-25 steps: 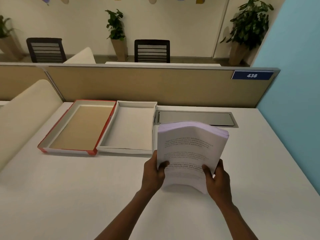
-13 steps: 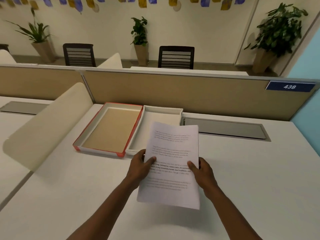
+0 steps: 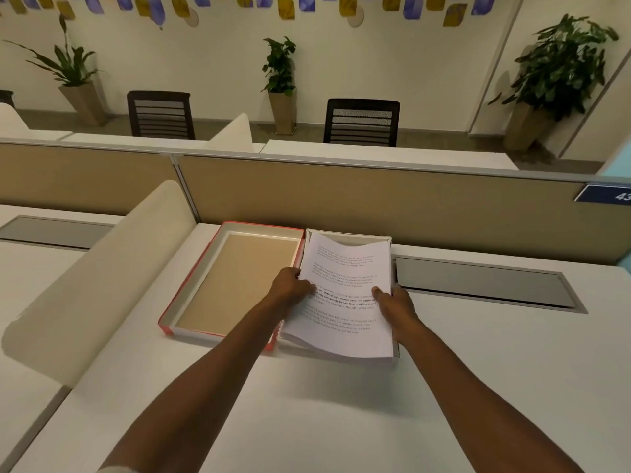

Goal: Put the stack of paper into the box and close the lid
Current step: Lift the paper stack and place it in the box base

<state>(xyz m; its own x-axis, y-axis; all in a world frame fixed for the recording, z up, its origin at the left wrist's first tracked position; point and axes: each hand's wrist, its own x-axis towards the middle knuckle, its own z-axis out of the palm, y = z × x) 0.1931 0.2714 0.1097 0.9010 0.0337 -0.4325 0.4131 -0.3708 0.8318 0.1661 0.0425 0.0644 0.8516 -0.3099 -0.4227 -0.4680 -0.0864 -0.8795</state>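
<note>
Spanning the whole lower view: white desk (image 3: 461,387), backed by a tan partition (image 3: 341,199) and flanked on the left by a cream curved divider (image 3: 102,274). Set into desk at right, next to the box: grey cable hatch (image 3: 478,285). Lying open-side-up near the partition: red-edged lid (image 3: 232,285), brown inside, touching the left wall of the white box (image 3: 348,238). Resting in and over the box: stack of paper (image 3: 345,295), printed side up, far edge curled just short of the box's back wall, near edge raised above the front wall. Gripping the stack's left edge at mid-length: left hand (image 3: 290,288), thumb on top of the sheet. Gripping the right edge opposite: right hand (image 3: 397,307), thumb on top, fingers (image 3: 406,322) underneath mostly hidden. Both hands closed on the paper; lid not on the box.
</note>
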